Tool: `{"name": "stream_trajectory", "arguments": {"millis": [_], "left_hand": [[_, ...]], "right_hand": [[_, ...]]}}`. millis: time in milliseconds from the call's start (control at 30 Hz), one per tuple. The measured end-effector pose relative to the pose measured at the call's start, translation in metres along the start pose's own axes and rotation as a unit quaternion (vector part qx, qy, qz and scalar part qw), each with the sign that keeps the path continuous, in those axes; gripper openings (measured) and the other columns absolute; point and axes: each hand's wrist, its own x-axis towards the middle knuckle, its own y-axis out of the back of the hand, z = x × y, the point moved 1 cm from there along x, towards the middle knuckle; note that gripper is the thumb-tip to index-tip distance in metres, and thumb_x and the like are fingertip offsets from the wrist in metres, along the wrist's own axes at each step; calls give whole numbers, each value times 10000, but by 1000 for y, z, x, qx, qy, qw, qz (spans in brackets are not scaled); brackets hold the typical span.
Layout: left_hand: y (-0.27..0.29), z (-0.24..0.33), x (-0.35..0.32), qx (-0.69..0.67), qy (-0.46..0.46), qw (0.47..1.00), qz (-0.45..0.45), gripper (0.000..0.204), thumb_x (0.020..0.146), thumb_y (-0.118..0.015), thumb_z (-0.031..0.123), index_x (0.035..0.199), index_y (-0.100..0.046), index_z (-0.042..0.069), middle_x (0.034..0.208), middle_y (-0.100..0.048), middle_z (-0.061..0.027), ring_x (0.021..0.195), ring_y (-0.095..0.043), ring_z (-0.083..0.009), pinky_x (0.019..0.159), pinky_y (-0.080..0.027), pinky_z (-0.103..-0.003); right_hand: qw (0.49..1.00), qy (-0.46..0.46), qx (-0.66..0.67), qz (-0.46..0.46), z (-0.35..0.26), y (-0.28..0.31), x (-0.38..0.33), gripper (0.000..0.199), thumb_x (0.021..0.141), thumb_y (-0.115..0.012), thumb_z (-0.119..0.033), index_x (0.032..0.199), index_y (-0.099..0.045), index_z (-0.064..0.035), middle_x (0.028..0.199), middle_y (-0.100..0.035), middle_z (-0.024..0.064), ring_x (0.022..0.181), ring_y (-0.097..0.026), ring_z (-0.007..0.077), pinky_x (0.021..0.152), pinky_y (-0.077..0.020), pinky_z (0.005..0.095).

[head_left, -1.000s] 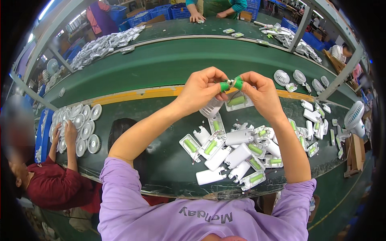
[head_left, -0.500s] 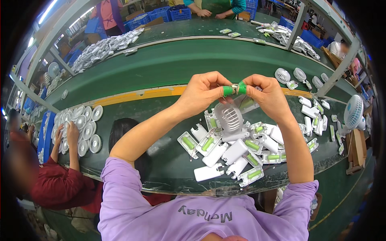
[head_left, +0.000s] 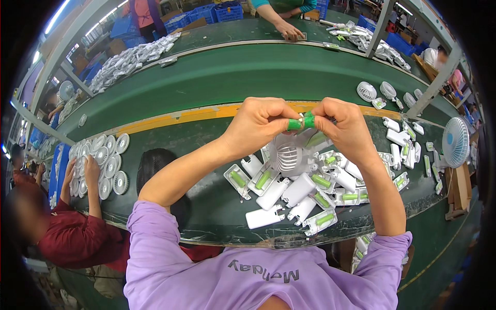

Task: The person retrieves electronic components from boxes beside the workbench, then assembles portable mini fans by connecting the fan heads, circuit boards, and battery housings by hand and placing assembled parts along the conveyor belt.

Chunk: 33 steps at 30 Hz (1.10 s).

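Note:
My left hand (head_left: 261, 124) and my right hand (head_left: 338, 124) meet above the middle of the bench, green wrappings on their fingertips. Both are closed in a pinch, tip to tip, around a small pale piece too tiny to make out. Just below them is a white fan head (head_left: 287, 156) with a slotted round grille; whether it hangs or rests on the pile cannot be seen. Beneath lie several white handle casings (head_left: 298, 190), some turned up with a green battery cell (head_left: 321, 181) inside.
White fan grilles (head_left: 110, 168) are heaped at left, by a co-worker's hands (head_left: 92, 173). A dark rounded object (head_left: 155, 168) sits near my left forearm. Finished-looking fans (head_left: 455, 142) and casings stand at right. Across the green belt (head_left: 206, 85), another person's hand (head_left: 290, 32) reaches down.
My hands have drawn closer together, fingertips now touching, and sit slightly lower. The fan head has shifted a little left. Across the belt, the other person's arm has reached forward onto a small piece.

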Motion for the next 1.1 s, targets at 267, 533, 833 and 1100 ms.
{"name": "stream_trajectory", "arguments": {"millis": [267, 533, 833, 1100], "left_hand": [[-1, -12, 16, -97, 98, 990, -6, 94, 801, -580, 35, 842, -623, -38, 774, -628, -80, 675, -606, -111, 608, -496, -211], [16, -53, 41, -132, 139, 982, 3, 189, 828, -566, 89, 968, -565, -37, 921, -609, -116, 763, -618, -166, 671, -510, -255], [85, -167, 12, 131, 157, 948, 245, 224, 834, -541, 101, 1034, -540, 3, 903, -604, -70, 731, -564, -92, 634, -446, -205], [97, -185, -3, 313, 127, 912, 232, 245, 809, -579, 193, 695, -565, -24, 670, -534, -97, 535, -486, -178, 511, -377, -308]], "right_hand": [[958, -161, 214, -98, 38, 1, 14, 150, 756, -635, -119, 751, -602, 27, 678, -587, 52, 592, -499, 85, 531, -397, 220], [877, -219, 427, -36, 77, -1, 42, 251, 774, -615, -96, 988, -525, -3, 842, -601, 69, 713, -608, 152, 650, -501, 271], [836, -181, 449, 258, 171, 52, 73, 250, 808, -565, -105, 1032, -529, 1, 936, -594, 118, 884, -562, 171, 773, -448, 307], [900, -314, 208, 219, 234, 53, 12, 282, 785, -575, -170, 964, -556, 47, 900, -616, 95, 764, -578, 179, 694, -457, 316]]}}
